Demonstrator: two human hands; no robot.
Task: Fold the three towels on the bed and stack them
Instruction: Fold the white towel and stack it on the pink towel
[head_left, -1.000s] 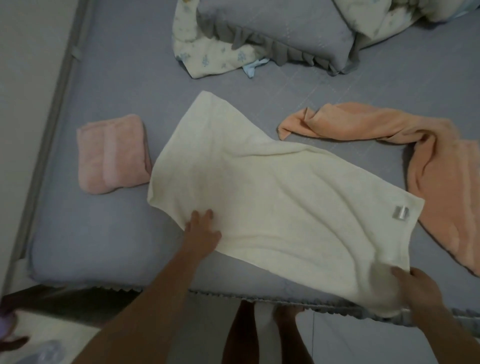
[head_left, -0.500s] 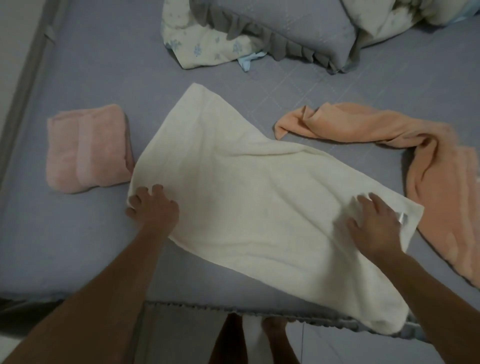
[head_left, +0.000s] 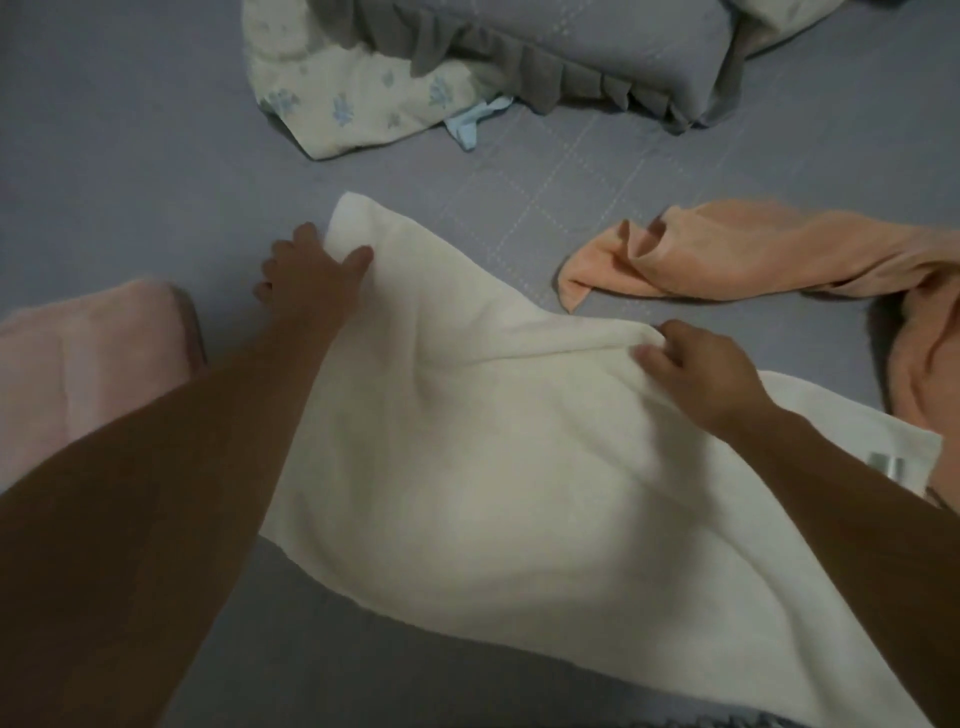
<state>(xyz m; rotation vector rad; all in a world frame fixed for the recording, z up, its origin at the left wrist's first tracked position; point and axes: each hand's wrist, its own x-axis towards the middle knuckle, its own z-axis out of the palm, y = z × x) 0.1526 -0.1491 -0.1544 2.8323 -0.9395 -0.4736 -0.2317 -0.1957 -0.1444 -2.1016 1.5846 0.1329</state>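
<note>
A cream towel (head_left: 493, 467) lies spread across the grey bed sheet (head_left: 130, 156), a small label near its right corner. My left hand (head_left: 306, 275) grips its far left corner, thumb on top and fingers at the edge. My right hand (head_left: 696, 364) pinches the far long edge near the middle, which bunches into a ridge. A folded pink towel (head_left: 88, 364) sits at the left beside my left forearm. An orange towel (head_left: 769, 249) lies crumpled and unfolded at the right.
A floral pillowcase (head_left: 353, 98) and a grey ruffled pillow (head_left: 571, 57) lie at the top of the bed. The bed's near edge runs along the bottom of the view, under the cream towel's near side.
Both hands have moved from the towel's near side to its far edge. The left now holds the far left corner, the right pinches the far edge. The camera has moved closer.
</note>
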